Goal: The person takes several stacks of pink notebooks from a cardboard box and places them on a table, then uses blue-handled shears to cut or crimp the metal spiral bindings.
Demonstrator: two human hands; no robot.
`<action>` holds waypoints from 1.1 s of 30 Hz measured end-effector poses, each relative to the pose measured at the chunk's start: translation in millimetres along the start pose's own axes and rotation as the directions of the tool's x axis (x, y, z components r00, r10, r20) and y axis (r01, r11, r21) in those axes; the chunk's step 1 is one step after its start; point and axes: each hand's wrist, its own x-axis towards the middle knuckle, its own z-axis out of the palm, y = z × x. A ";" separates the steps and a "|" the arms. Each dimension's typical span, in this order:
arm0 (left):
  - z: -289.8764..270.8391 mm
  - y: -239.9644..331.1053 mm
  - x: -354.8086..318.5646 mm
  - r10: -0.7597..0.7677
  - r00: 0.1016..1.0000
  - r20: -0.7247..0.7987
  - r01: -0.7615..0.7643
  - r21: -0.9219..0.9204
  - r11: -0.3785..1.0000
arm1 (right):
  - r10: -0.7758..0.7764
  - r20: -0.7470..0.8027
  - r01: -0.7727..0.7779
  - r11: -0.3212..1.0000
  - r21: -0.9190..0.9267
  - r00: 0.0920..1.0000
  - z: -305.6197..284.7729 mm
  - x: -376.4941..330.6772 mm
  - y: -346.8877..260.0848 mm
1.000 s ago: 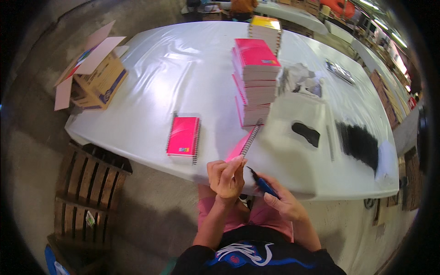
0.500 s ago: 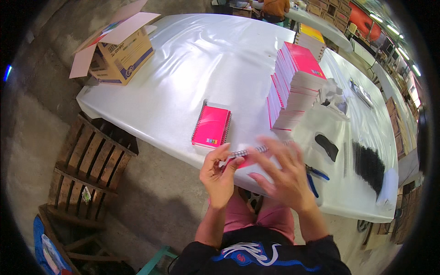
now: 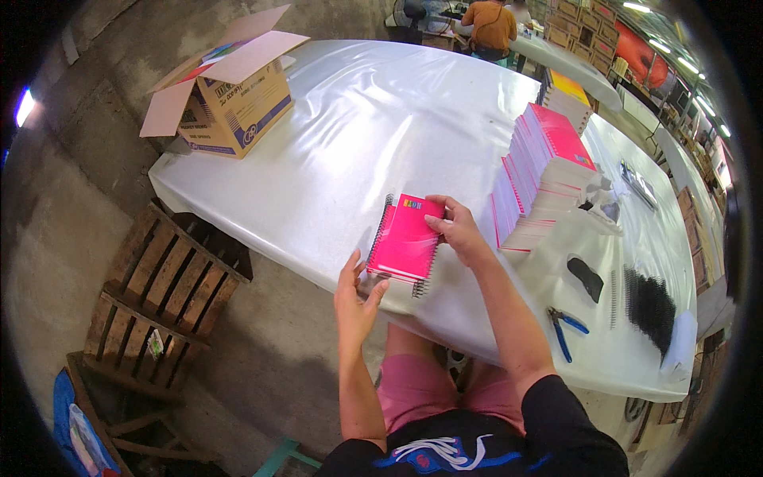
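Observation:
A pink spiral notebook lies on a small pile of like notebooks near the table's front edge, wire coils showing at both sides. My right hand grips its upper right corner, thumb on the cover and fingers at the far edge. At the pile's lower left corner, my left hand has its thumb and fingers apart; whether it touches the pile, I cannot tell. To the right stands a tall stack of pink notebooks or bound sheets. Blue-handled pliers lie right of my right forearm.
A cardboard box with raised flaps sits at the table's far left. On the right are a dark flat piece, black wire coils and yellow-topped notebooks. A wooden slatted rack stands left of the table. Another person is behind.
The notebook went from between my hands down onto the small pile. My right hand moved up to its far corner, while my left hand loosened its pinch on it. The view also shifted.

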 end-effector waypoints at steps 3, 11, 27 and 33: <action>-5.9 8.1 2.7 -0.001 1.000 0.027 -0.001 0.070 0.998 | -0.045 0.038 0.055 0.953 -0.297 0.998 -2.3 9.8 -2.3; 1.5 -10.6 9.9 0.065 0.998 0.026 -0.068 0.138 0.988 | -0.167 0.112 0.199 0.727 -0.657 0.980 0.5 20.2 17.0; -12.3 12.7 -0.2 0.221 0.935 -0.276 -0.144 0.275 0.951 | -0.714 -0.453 -0.212 0.406 -0.889 0.534 -132.5 -63.7 -188.6; 20.7 73.7 -8.4 0.450 0.868 -0.208 -0.383 0.295 0.875 | -0.073 -0.360 -0.197 0.728 -0.656 0.930 -203.3 -51.0 -187.2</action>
